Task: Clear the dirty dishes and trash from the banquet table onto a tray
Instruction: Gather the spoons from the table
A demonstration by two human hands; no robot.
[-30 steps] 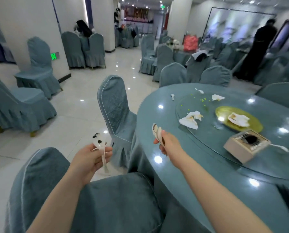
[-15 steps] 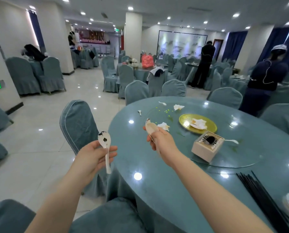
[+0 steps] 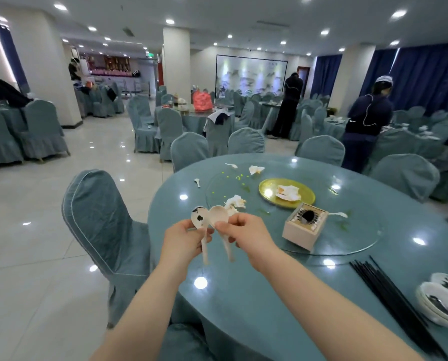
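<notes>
Left hand: raised above near edge of round teal table, fingers and thumb curled round handle of white soup spoon with dark marks, bowl up, handle hanging down past palm. Right hand: just beside left, fingers pinching plain white soup spoon below its bowl, handle likewise pointing down. Bowls of both spoons touching or all but touching; cannot tell which. Glass turntable: on table centre, carrying gold plate with crumpled soiled napkin on it, pale wooden box with dark round object in its top, small white spoon just beside box on far right, crumpled napkin directly beyond held spoons, scattered green peas. Further crumpled napkin near far rim of turntable. Two loose white spoons on tablecloth to far left: one beside turntable edge, another farther back. Bundle of black chopsticks: flat on table at right, near side. Stacked white dishes: at right frame edge, just beside chopsticks, dark residue inside. Teal-covered chair: left of table, back toward camera. Two persons in dark clothing at tables behind. Tray: not in view.
</notes>
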